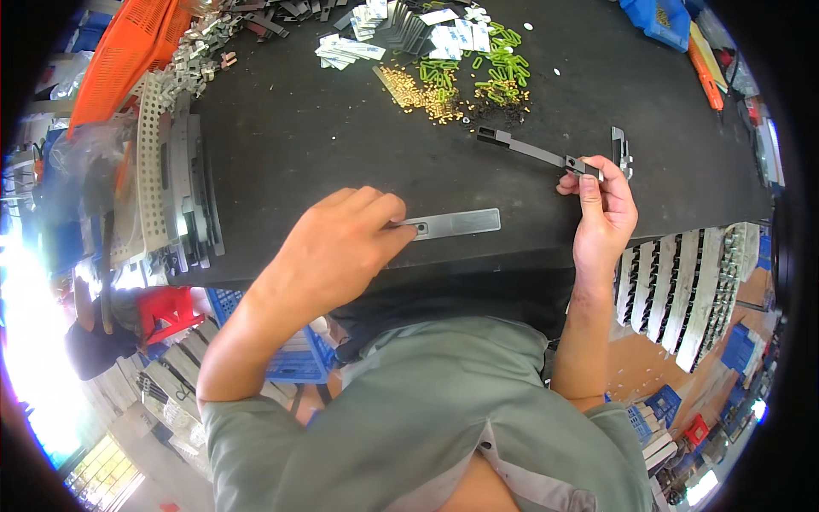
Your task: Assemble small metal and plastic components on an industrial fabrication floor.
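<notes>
Grey plate (461,223) near front of table (281,145), pinched by your left hand (341,241); your right hand (607,203) grips dark bar (536,153) over table's right half. Step seems handling both; next move calls for steady hold.

Your left hand (345,243) covers the near end of the grey strip (461,223); with its fingertips mostly concealed, the grip cannot be verified. At your right hand (607,200), the thumb and fingers mask part of the dark bar (533,152). Beyond your left hand, the brass-coloured pieces (426,101) and, farther right, the dark bits (503,111) are too small to identify. Far forward and left of that hand, the upper edge cuts off the orange basket (128,51); forward-right of your right hand, it cuts off the blue bin (657,21).
</notes>
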Motion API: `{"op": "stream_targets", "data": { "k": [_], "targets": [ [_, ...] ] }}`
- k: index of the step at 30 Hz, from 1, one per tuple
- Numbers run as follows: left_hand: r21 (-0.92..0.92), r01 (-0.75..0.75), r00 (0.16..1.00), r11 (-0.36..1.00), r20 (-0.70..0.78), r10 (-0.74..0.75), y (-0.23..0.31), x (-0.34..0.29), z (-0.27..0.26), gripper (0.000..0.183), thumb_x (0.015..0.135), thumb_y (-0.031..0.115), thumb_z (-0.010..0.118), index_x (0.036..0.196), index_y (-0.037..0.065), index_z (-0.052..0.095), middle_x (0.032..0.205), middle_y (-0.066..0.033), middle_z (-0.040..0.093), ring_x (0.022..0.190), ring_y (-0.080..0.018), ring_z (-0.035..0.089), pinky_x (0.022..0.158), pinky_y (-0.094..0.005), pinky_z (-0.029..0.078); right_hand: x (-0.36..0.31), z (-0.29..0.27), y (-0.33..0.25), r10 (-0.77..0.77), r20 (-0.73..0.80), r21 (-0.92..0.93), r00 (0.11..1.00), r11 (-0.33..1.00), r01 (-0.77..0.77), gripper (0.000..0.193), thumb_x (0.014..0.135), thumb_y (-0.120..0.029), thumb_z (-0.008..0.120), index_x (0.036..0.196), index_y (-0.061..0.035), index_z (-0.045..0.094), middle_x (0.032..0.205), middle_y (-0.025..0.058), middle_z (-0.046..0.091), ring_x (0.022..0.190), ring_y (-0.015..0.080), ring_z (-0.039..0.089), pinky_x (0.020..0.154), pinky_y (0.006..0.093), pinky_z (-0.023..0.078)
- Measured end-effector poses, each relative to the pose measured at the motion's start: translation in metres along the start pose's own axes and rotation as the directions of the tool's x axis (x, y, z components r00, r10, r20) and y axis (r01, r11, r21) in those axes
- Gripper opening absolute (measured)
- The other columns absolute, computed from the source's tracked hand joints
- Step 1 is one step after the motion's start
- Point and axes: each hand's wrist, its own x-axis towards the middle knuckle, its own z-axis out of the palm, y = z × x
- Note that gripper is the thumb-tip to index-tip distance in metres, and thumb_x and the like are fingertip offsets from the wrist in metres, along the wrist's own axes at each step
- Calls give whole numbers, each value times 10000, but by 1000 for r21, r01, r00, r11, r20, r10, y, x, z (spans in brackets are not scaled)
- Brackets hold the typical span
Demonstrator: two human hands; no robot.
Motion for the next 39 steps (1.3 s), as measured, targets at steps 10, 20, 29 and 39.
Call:
{"op": "stream_targets", "data": {
  "k": [10, 20, 29, 39],
  "targets": [
    [17, 53, 998, 998, -31, -53, -1, -12, 0, 399, 766, 92, 742, 1163, 114, 706, 1146, -87, 622, 1007, -272, 611, 876, -370, 501, 4, -2, -1, 0, 24, 0, 1000, 1000, 0, 181, 977, 2, 600, 1151, 33, 639, 880, 80, 695, 793, 141, 680, 770, 285, 562],
    [258, -157, 948, 953, 311, 72, 13, 23, -6, 210, 779, 106, 628, 974, 55, 687, 881, -55, 604, 894, -245, 620, 811, -361, 521, -3, 5, -3, 46, 32, 28, 998, 999, -46, 142, 991, -13, 597, 1124, -1, 643, 880, 43, 686, 800, 105, 656, 763, 257, 536],
    [39, 1, 998, 999, -64, 2, 15, 3, 9, 307, 723, 10, 692, 1029, 38, 699, 1042, -106, 675, 907, -288, 646, 789, -401, 524, 0, 0, -6, 32, 0, 51, 999, 998, -32, 169, 985, -20, 611, 1146, 31, 628, 889, 62, 679, 794, 123, 655, 751, 271, 538],
    [-356, 301, 714, 885, -531, -457, 26, -12, 39, 78, 871, -9, 687, 945, -17, 664, 1053, -150, 681, 907, -293, 654, 787, -354, 527, -24, -12, -45, 39, 33, 217, 999, 975, -46, 195, 972, -56, 656, 1145, 30, 628, 948, 57, 657, 762, 106, 606, 700, 249, 500]
  ]
}}
